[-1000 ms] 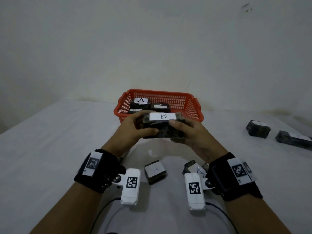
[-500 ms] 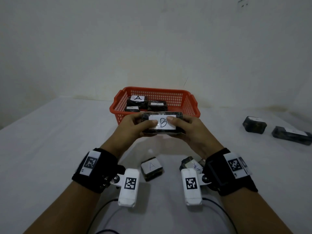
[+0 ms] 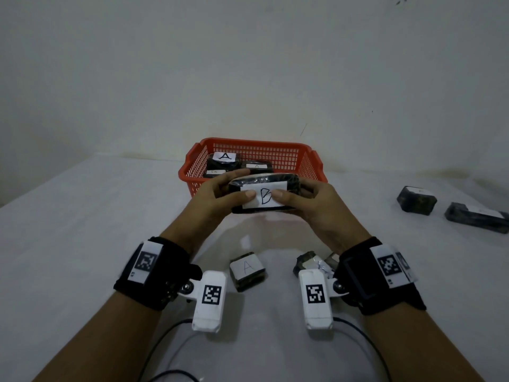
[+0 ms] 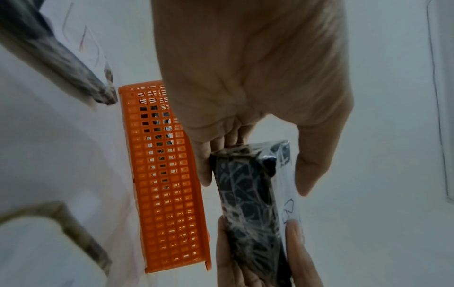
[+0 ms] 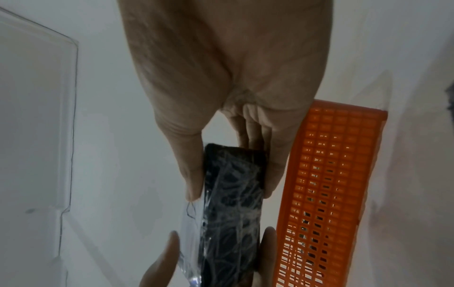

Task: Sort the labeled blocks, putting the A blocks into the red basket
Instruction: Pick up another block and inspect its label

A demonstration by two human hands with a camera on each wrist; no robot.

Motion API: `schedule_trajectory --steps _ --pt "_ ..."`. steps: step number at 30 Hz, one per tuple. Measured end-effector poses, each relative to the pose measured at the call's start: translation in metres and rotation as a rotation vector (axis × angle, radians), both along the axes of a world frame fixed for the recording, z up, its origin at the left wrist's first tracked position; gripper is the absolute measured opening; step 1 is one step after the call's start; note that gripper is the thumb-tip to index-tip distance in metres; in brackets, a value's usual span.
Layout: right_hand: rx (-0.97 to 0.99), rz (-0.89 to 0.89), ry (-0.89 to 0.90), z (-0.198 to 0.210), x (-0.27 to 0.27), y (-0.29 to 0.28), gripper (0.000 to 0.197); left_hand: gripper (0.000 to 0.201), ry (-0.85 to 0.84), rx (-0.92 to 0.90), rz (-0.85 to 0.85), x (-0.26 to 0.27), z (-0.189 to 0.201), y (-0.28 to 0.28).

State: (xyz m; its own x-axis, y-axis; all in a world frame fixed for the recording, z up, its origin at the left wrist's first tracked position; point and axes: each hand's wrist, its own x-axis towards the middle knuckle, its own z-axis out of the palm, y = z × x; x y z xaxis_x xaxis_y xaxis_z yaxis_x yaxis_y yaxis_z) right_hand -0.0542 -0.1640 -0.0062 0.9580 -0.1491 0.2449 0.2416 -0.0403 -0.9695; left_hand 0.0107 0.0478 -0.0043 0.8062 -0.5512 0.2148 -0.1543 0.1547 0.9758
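Observation:
A dark wrapped block with a white B label (image 3: pixel 264 198) (image 4: pixel 248 196) (image 5: pixel 230 205) hangs in the air just in front of the red basket (image 3: pixel 314 168) (image 4: pixel 159 174) (image 5: pixel 331 174). My left hand (image 3: pixel 220 195) (image 4: pixel 253 93) grips its left end, thumb on the label. My right hand (image 3: pixel 308 201) (image 5: pixel 228 83) grips its right end, thumb also on the label. The label faces me. Inside the basket lie dark blocks, two with A labels (image 3: pixel 224 158). An A block (image 3: pixel 248 270) sits on the table below my wrists. Another labeled block (image 3: pixel 309 263) lies partly behind my right wrist.
Two more dark blocks (image 3: pixel 417 199) (image 3: pixel 476 217) lie at the table's right side. The white table (image 3: pixel 82 230) meets a plain wall behind the basket. Cables run from the wrist cameras toward me.
Both hands have tilted the B block so its label turned from facing up toward facing me. The block stayed in front of the basket.

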Motion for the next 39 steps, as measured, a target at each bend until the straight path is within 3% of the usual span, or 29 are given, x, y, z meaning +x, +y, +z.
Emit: schedule_trajectory --steps 7,11,14,15,19,24,34,39 --pt "0.034 0.07 0.074 0.004 -0.001 0.002 0.052 0.059 -0.11 0.02 0.085 -0.001 0.001 0.001" --pt "0.141 0.041 0.13 0.004 0.0 0.002 0.036 0.069 -0.16 0.035 0.048 0.0 -0.001 0.0" --pt "0.117 0.016 0.112 0.0 0.001 -0.001 0.033 0.077 -0.088 0.048 -0.005 0.001 -0.003 -0.001" --pt "0.101 0.008 0.1 -0.001 0.002 -0.002 0.034 0.076 -0.055 0.063 -0.005 0.001 -0.003 -0.002" --pt "0.087 0.016 0.071 -0.002 0.002 -0.004 0.035 0.039 -0.022 0.054 0.071 -0.003 -0.002 -0.005" --pt "0.071 0.03 0.073 -0.002 0.002 -0.004 0.053 0.035 -0.038 0.073 0.057 -0.003 -0.003 -0.005" --pt "0.002 0.024 0.047 -0.005 0.002 -0.004 0.055 0.056 0.0 0.031 0.066 0.002 -0.003 -0.002" --pt "-0.007 0.029 0.042 -0.005 0.001 -0.003 0.06 0.042 -0.104 0.07 0.1 0.004 -0.003 0.002"
